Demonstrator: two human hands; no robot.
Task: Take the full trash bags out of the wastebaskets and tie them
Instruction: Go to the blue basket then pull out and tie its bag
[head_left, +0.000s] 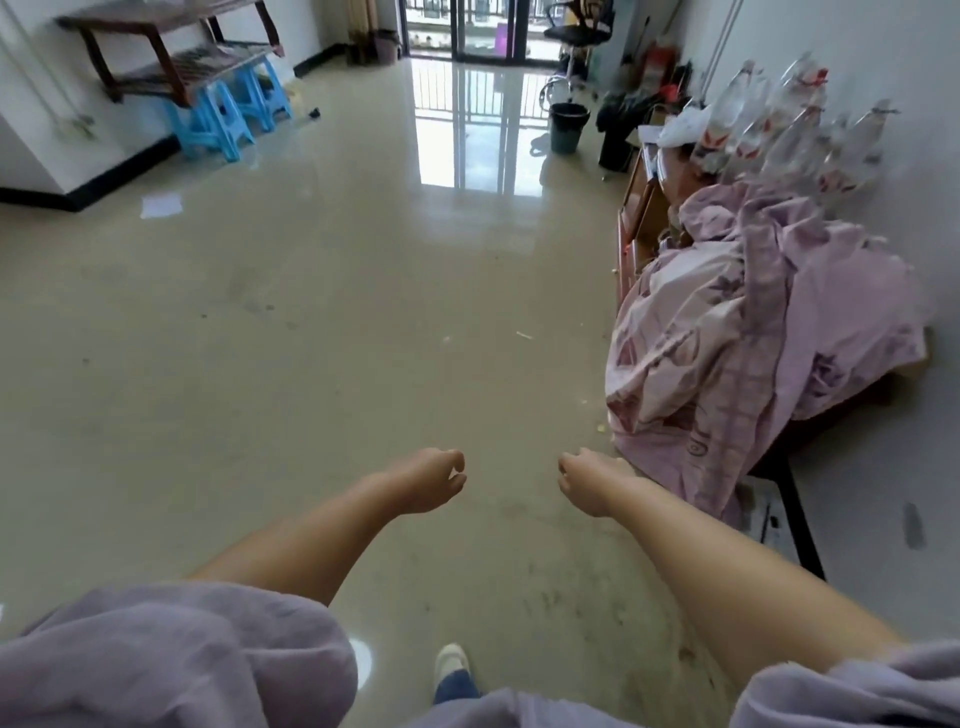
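Wastebasket far ahead, both hands empty

The dark wastebasket (569, 127) stands upright on the floor (322, 312) near the balcony door, well ahead and slightly right; the right hand (584, 483) lies nearer than the left hand (434, 480), fingers of both loosely curled, holding nothing.

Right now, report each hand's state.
Left hand: open, fingers loosely curled, holding nothing.
Right hand: open, fingers loosely curled, holding nothing.

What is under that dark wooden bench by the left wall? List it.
Under the dark wooden bench stand light blue plastic stools, at least two. How many more there are, and the floor behind them, is hidden.
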